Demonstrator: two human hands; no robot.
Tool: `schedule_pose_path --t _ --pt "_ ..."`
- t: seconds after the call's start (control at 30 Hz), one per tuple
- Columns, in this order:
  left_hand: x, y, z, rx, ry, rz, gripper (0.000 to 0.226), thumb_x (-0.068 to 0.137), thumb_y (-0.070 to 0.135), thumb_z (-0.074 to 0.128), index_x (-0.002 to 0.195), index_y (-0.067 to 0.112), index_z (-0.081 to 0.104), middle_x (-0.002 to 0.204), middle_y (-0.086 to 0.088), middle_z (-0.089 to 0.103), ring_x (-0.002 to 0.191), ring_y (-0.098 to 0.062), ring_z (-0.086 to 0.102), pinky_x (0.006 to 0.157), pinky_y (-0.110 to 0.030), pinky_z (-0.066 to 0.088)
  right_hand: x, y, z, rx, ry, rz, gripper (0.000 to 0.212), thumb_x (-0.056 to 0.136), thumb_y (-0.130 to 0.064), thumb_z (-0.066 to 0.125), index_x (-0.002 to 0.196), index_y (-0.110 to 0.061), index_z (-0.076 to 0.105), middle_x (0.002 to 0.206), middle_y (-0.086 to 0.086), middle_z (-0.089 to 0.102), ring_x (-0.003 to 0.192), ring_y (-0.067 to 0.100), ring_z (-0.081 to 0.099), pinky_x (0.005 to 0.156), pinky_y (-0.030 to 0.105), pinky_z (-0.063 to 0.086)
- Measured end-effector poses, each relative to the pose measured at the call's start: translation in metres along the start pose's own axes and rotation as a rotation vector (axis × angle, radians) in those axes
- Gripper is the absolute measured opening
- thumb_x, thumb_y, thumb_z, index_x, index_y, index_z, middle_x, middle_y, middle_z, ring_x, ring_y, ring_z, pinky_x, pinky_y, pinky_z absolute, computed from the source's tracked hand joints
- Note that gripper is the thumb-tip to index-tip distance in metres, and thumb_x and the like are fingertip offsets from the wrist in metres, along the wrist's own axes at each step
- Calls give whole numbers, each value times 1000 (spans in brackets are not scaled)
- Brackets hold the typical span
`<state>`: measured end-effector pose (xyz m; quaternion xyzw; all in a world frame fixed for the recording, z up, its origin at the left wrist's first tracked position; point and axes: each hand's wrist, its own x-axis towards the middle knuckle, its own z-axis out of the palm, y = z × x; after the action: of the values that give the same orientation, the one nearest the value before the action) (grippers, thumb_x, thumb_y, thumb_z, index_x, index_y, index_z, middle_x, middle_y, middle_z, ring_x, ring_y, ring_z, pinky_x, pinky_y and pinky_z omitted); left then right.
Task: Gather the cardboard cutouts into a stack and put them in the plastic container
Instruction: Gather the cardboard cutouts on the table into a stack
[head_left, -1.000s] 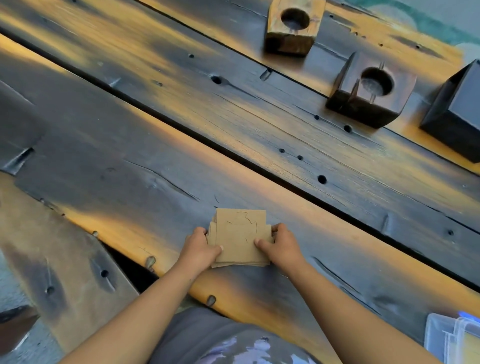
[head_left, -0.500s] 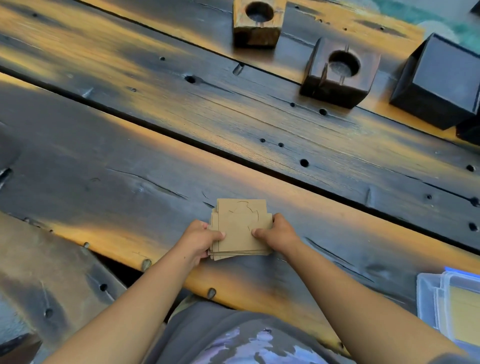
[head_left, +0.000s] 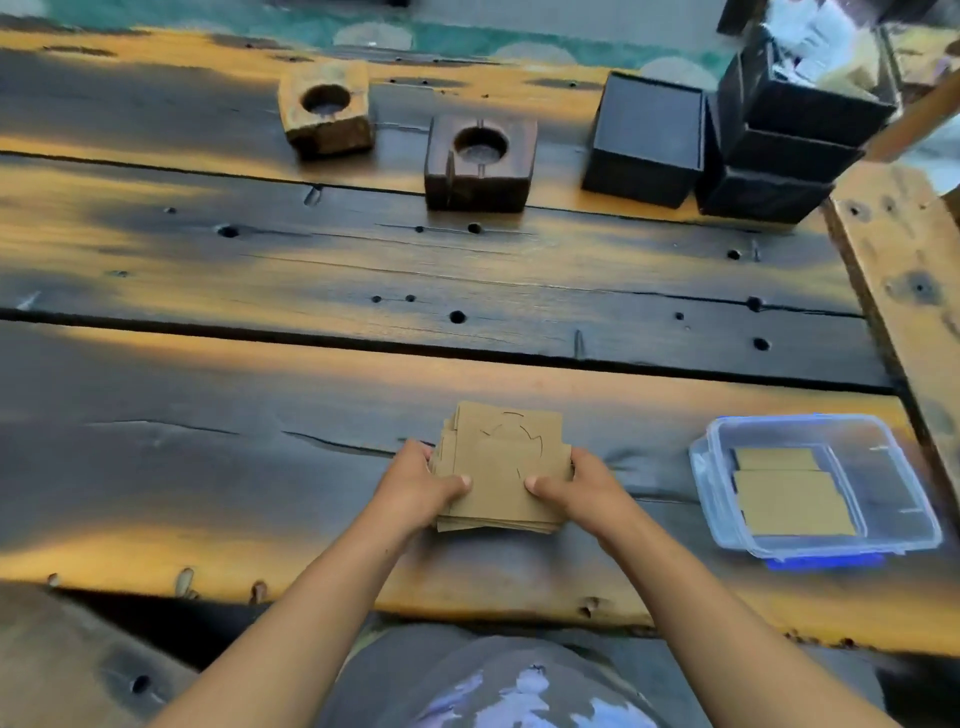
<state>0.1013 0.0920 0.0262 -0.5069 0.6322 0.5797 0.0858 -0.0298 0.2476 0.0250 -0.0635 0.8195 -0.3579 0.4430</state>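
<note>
A stack of brown cardboard cutouts (head_left: 503, 462) rests on the dark wooden table near its front edge. My left hand (head_left: 415, 486) grips the stack's left side with the thumb on top. My right hand (head_left: 576, 486) grips its right side the same way. The top cutout bears a curved cut line. To the right, a hand's width from my right hand, stands the clear plastic container (head_left: 909, 499) with a blue-edged rim. Some cardboard pieces (head_left: 789, 493) lie flat inside it.
At the back of the table (head_left: 260, 441) stand a light wooden block with a round hole (head_left: 326, 106), a dark block with a round hole (head_left: 480, 161) and several black boxes (head_left: 647, 137). A wooden beam (head_left: 904, 291) runs along the right edge.
The view has swung to the right, bringing the whole plastic container into sight. Both hands stay clasped on the stack in about the same place on the table.
</note>
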Motion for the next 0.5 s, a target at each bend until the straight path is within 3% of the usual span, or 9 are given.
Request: schedule_pose_path --t 0.13,0.23,0.37,0.5 --pt "-27 24 76 90 -37 77 35 77 26 77 102 14 56 102 -8 68 95 -26 67 87 -49 57 -21 43 -74 -17 104 -25 31 79 -26 76 106 -22 60 116 5 67 105 23 64 98 42 50" --pt "-49 39 134 195 -39 138 34 77 29 77 100 17 55 100 -2 66 94 -22 65 89 -45 56 -36 79 -127 -43 161 -27 46 76 -32 77 114 -12 62 122 8 65 109 26 63 98 42 51" --pt "-76 59 202 360 -73 254 14 81 25 74 85 24 61 96 -2 71 84 -17 65 79 -34 55 -57 124 -186 -138 245 -15 52 76 -42 75 114 -10 59 121 10 57 105 27 61 88 36 51" --pt "-98 75 245 472 -89 304 27 82 24 71 107 16 68 103 -4 73 95 -23 67 87 -38 55 -70 150 -225 -122 278 -4 52 77 -41 75 113 -8 57 121 10 56 102 26 59 84 34 50"
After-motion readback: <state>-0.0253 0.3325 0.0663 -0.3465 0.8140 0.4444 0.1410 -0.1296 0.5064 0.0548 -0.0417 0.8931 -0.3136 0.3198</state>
